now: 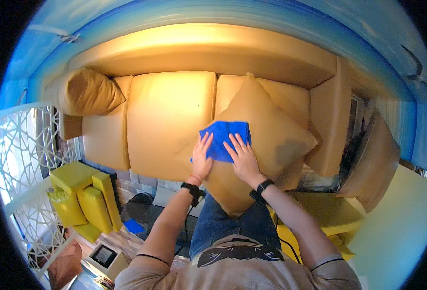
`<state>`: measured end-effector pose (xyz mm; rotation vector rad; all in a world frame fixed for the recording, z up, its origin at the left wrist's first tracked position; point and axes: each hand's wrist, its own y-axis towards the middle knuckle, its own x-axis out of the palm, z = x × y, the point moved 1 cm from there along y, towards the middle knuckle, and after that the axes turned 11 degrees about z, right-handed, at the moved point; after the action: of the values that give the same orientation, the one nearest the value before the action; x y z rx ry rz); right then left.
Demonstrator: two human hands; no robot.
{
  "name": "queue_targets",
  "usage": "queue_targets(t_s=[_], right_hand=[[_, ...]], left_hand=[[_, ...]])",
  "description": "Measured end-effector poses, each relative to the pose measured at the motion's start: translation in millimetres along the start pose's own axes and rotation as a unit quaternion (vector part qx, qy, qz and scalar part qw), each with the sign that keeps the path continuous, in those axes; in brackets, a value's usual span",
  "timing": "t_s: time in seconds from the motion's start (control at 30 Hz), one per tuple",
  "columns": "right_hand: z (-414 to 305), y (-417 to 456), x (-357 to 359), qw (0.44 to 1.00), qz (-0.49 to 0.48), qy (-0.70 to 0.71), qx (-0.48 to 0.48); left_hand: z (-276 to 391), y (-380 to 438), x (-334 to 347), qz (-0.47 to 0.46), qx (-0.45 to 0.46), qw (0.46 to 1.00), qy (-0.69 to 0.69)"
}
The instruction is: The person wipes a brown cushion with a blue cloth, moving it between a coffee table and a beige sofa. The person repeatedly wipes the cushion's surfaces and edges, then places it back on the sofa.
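A folded blue cloth [223, 140] lies on a large tan cushion [260, 112]. My left hand [202, 157] rests on the cloth's left edge, fingers stretched forward over it. On the cloth's right side my right hand [244, 157] lies palm down with its fingers apart. Neither hand visibly pinches the fabric; its underside is hidden. The cushion sits cornerwise over the right seat of a tan sofa [170, 116], and its near corner reaches my legs. A dark grey patch [289, 150] marks the cushion's right part.
Another tan cushion [90, 92] leans at the sofa's left end. A small yellow-green armchair [85, 199] stands at lower left, beside a white lattice screen [28, 145]. Near it is a second blue cloth [133, 226]. A brown cushion [374, 163] stands right of the sofa. Cables hang by my arms.
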<state>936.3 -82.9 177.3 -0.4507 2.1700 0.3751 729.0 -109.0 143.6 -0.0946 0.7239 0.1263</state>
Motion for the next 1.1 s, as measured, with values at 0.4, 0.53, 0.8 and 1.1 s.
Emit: queue_targets(t_s=[0.4,0.53,0.8,1.1], right_hand=[[13,-45,-3,0.987,0.041,-0.131,0.081],[22,30,17,0.985,0.065,-0.14,0.078],[-26,90,88,0.973,-0.153,-0.168,-0.051],[-84,56,121,0.944,-0.232,-0.139,-0.189]], left_hand=[[70,-18,33,-0.049,0.087,0.987,0.124],[39,28,38,-0.004,0.029,0.99,0.136],[-95,-4,-1,-0.023,-0.204,0.972,0.113],[-118,-119,-6,0.135,-0.296,0.937,-0.13]])
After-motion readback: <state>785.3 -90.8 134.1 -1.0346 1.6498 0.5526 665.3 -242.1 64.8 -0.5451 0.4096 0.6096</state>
